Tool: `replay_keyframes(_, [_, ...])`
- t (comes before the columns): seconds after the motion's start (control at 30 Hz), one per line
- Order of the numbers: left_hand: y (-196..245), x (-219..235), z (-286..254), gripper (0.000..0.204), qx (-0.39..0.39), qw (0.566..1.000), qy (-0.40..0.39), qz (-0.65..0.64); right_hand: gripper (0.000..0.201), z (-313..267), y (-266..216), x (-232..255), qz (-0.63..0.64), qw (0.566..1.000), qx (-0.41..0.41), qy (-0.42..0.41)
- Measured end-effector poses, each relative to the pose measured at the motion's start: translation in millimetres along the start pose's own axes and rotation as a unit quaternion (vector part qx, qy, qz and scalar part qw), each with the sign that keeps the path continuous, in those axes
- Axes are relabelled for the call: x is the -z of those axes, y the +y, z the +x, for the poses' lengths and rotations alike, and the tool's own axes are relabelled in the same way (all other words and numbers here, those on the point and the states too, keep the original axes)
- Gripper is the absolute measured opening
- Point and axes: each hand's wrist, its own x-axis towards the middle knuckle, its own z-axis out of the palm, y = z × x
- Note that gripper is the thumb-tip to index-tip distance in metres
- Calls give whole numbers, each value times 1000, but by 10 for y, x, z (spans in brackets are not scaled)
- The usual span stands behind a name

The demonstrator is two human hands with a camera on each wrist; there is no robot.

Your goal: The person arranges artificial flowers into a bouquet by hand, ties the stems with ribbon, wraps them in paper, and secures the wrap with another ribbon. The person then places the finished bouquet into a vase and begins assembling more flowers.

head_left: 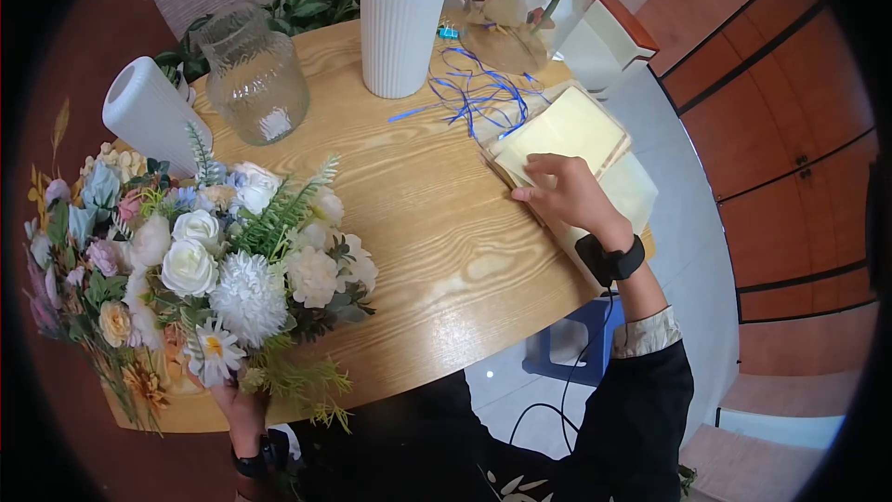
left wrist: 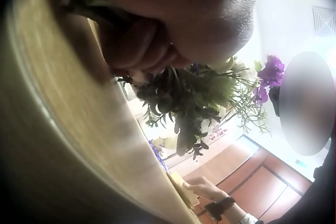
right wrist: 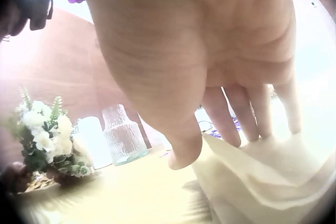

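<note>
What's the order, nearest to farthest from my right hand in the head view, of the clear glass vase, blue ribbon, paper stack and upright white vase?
From your right hand:
1. Paper stack, right beside it.
2. Blue ribbon, left of the paper.
3. Upright white vase, farther left.
4. Clear glass vase, left of that vase.

2 wrist pics: glare, blur

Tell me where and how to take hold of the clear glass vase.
The glass vase is probably best gripped round its neck, from the right: it stands upright, narrows there, and flowers and a tilted white vase crowd its left.
</note>
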Motion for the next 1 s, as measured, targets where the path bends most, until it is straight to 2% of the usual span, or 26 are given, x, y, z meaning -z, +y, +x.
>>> replay_keyframes(0.07, [-17,33,13,25,5,1000,-11,-4,41,-10,69,-30,-1,1000,10,2])
replay_keyframes(0.13, [12,52,14,30,27,999,-19,17,32,-14,139,-75,47,994,52,80])
replay_keyframes(0.17, [16,40,-2,30,28,999,-19,17,32,-23,141,-53,47,994,52,79])
replay_keyframes(0.23, [31,-17,-24,24,20,997,68,12,22,-34,116,44,70,993,25,90])
replay_keyframes(0.27, [45,-25,-8,24,17,997,68,11,22,-53,119,102,70,993,27,93])
replay_keyframes(0.33, [84,1,11,22,23,999,6,45,14,-88,126,206,-58,991,-26,120])
replay_keyframes(0.37, [43,57,7,22,20,999,12,48,14,-104,125,248,-53,991,-21,120])
replay_keyframes(0.43, [-144,194,-13,18,47,995,-18,81,10,-156,63,287,-118,963,7,241])
replay_keyframes(0.47, [-135,128,32,17,0,997,-2,83,8,-208,-131,316,-107,950,39,289])
replay_keyframes(0.57, [-7,89,-21,18,21,998,11,56,7,-473,-776,245,-60,906,150,390])
replay_keyframes(0.6, [82,51,15,24,-9,999,-29,42,8,-584,-905,147,-62,910,218,347])
replay_keyframes(0.63, [-145,191,16,24,-3,998,-37,42,9,-688,-1021,49,-65,908,282,303])
replay_keyframes(0.67, [-556,450,41,25,52,978,-28,-199,12,-776,-1149,-60,-56,919,298,252])
replay_keyframes(0.7, [-791,606,2,27,109,898,-10,-426,14,-861,-1264,-188,-43,928,313,198])
replay_keyframes(0.73, [-392,222,4,17,58,971,121,-198,18,-931,-1303,-369,-24,934,310,174])
replay_keyframes(0.77, [-422,257,12,17,67,971,126,-192,22,-995,-1307,-574,-1,939,310,150])
replay_keyframes(0.83, [-334,318,14,16,28,990,116,-77,20,-1127,-1377,-903,26,941,312,127])
replay_keyframes(0.87, [-82,264,-59,17,57,981,-24,-185,19,-1179,-1400,-1022,43,940,319,114])
replay_keyframes(0.9, [-107,307,-35,17,53,982,-16,-180,19,-1232,-1414,-1115,51,937,326,114])
replay_keyframes(0.97, [-171,361,43,20,7,987,46,-153,18,-1330,-1448,-1265,47,941,333,32])
replay_keyframes(1.0, [-70,335,87,20,-1,987,51,-154,18,-1377,-1433,-1315,45,940,339,6])
